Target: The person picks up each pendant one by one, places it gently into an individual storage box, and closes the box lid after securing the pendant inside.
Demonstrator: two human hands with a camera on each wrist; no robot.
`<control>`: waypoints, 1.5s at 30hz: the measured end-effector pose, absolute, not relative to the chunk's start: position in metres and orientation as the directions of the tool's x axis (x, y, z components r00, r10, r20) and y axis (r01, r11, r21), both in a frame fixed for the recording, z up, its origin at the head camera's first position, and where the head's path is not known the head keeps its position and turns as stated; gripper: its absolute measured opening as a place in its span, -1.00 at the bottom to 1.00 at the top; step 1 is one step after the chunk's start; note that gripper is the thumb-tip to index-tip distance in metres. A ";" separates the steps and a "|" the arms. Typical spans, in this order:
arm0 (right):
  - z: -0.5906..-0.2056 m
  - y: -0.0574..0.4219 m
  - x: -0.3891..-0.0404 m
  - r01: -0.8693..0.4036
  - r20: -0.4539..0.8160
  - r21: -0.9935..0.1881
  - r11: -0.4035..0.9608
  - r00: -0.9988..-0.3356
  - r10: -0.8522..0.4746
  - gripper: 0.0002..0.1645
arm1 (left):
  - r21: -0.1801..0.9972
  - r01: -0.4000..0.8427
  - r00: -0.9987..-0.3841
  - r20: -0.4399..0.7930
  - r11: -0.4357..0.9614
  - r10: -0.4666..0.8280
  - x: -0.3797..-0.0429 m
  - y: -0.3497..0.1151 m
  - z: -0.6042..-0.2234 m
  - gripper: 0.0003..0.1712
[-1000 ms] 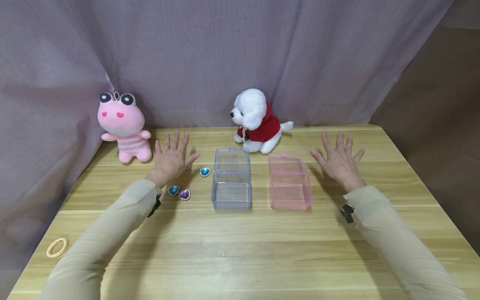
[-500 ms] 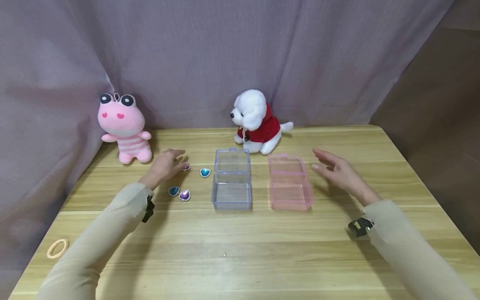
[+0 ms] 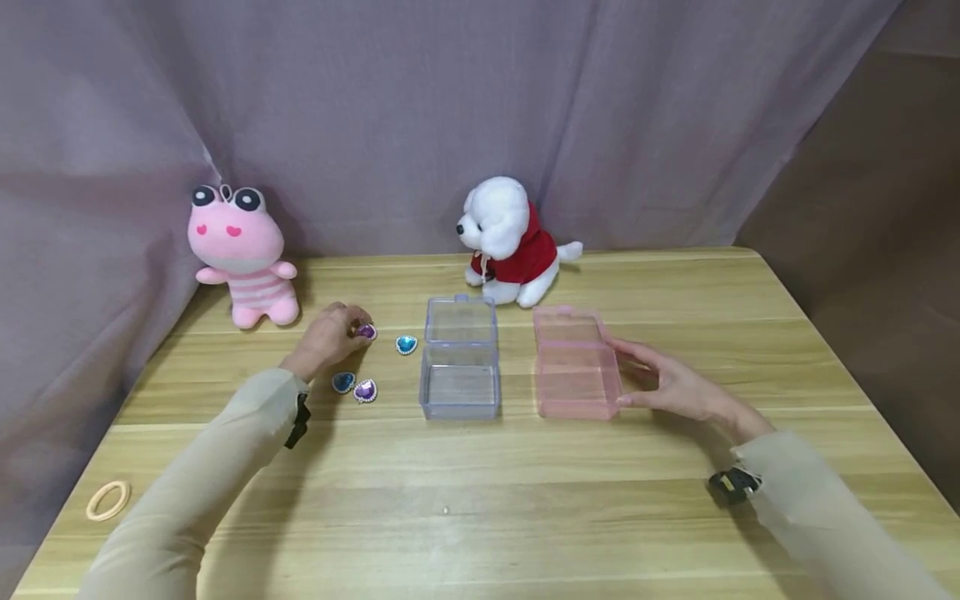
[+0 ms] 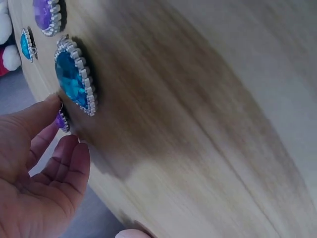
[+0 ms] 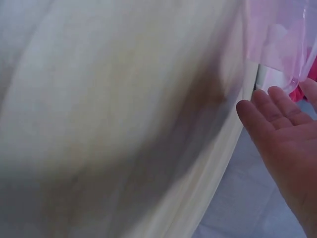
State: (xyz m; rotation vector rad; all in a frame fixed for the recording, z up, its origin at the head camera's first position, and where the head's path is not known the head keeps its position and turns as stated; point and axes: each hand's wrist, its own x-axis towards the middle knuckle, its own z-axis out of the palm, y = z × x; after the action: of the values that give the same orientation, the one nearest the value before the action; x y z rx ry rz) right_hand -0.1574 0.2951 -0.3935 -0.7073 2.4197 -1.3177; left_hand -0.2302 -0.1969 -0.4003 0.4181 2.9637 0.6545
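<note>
My left hand pinches a purple heart pendant between thumb and fingers; in the left wrist view this purple pendant shows partly behind the thumb. To its right lies a blue heart pendant. Closer to me are a second blue pendant and another purple one, all with beaded silvery rims. The right hand reaches the right side of a pink clear box, its thumb at the near corner and its fingers farther back. In the right wrist view the fingers look loosely extended.
A bluish clear box stands with its lid back, left of the pink one. Behind are a white plush dog in red and a pink plush toy. A wooden ring lies near the table's left edge.
The left hand has gone from spread fingers to a pinch on the purple pendant. My right hand has lowered and moved left to the pink box.
</note>
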 end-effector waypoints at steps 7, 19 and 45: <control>-0.400 0.295 -0.154 -0.267 0.013 -0.875 0.405 -0.848 -0.530 0.01 | 0.471 0.207 -0.966 -0.040 0.858 0.255 -0.231 -0.192 -0.398 -0.70; -0.403 0.300 -0.157 -0.234 0.016 -0.918 0.322 -0.830 -0.557 0.00 | 0.796 0.070 -0.980 -0.056 0.601 0.189 -0.228 -0.183 -0.384 -0.66; -0.402 0.295 -0.165 -0.182 -0.055 -0.918 0.351 -0.819 -0.571 -0.01 | 0.922 0.054 -0.719 -0.231 0.384 0.655 -0.211 0.046 -0.355 -0.74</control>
State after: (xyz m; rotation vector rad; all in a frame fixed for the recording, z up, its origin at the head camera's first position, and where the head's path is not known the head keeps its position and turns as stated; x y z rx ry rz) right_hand -0.1654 0.2955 -0.4019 -0.6627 2.2522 -1.4602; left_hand -0.2113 0.0461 -0.3553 0.6064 2.0655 1.3445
